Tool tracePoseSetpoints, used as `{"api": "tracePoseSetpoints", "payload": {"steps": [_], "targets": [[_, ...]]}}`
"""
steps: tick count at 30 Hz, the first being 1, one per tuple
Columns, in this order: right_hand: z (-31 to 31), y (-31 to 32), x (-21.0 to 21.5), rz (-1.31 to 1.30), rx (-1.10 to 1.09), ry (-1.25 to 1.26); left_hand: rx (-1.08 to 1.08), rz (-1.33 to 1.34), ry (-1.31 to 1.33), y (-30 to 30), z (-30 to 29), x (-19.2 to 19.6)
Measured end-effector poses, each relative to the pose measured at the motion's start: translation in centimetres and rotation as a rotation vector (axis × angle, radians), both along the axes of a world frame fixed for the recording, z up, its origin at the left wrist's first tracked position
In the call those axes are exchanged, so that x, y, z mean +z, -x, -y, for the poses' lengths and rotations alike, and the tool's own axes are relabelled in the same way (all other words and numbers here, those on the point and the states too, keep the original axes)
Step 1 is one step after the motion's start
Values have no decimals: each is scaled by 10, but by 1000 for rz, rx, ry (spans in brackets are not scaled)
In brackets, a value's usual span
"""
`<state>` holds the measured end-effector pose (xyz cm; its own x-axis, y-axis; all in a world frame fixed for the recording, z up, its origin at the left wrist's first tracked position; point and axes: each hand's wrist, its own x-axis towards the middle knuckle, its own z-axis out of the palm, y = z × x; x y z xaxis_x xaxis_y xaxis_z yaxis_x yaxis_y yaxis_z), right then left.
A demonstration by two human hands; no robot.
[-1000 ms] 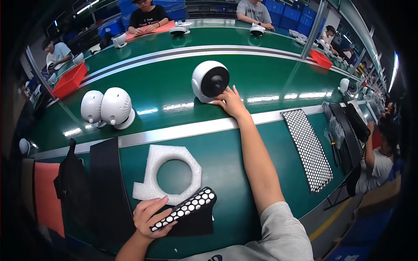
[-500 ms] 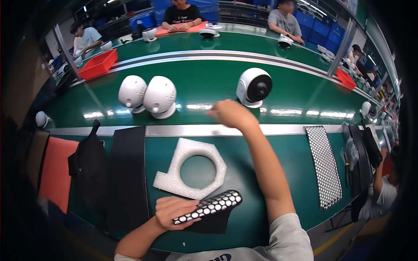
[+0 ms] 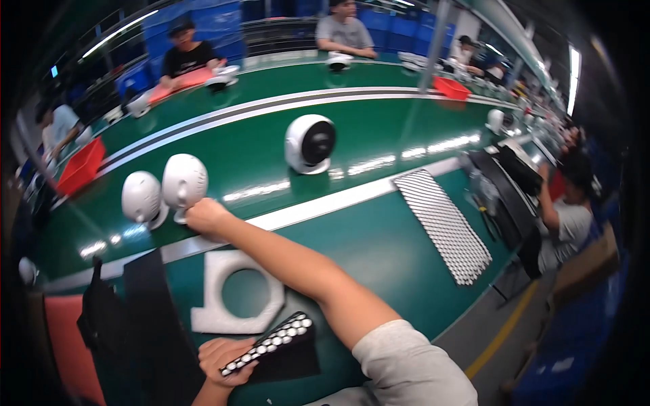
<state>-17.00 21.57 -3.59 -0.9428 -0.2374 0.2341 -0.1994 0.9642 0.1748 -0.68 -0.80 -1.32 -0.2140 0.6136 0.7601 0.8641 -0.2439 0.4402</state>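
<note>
My left hand (image 3: 227, 358) is closed on a bent strip (image 3: 271, 342) of white round dots on black, above a dark sheet (image 3: 294, 358) on the green table. My right arm reaches across to the left. My right hand (image 3: 206, 218) is at the foot of the nearer white round camera (image 3: 184, 179), covering part of its base; its fingers are blurred and mostly hidden, so I cannot tell whether they grip it. Another white camera (image 3: 141, 197) stands just left of that one. Between my arms and the metal edge lies a white foam piece (image 3: 210, 287) with a round hole.
Farther right on the green belt stands a white camera (image 3: 309, 144) with a black front. A flat dotted sheet (image 3: 443, 227) lies to the right, near bagged parts and black cloth (image 3: 497, 193). Black cloths (image 3: 152, 318) lie left. Red bins (image 3: 81, 168) and co-workers line the belt.
My right hand has swung left from near the black-fronted camera to the base of a white camera. The view has turned and tilted rightward. My left hand still holds the dotted strip.
</note>
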Motion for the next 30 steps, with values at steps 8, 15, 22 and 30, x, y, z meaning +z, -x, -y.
{"api": "tracePoseSetpoints", "payload": {"steps": [8,15,22,30], "targets": [[-28,-123,96,-249,226,1408,119,817,-5,-11,17,-18],[8,-219,97,270,331,2022,-106,1065,-47,-17,21,14],[10,-232,99,463,12,1371,38,933,-87,-21,40,11],[39,-262,124,5,269,990,163,1154,-108,-17,14,36]]}}
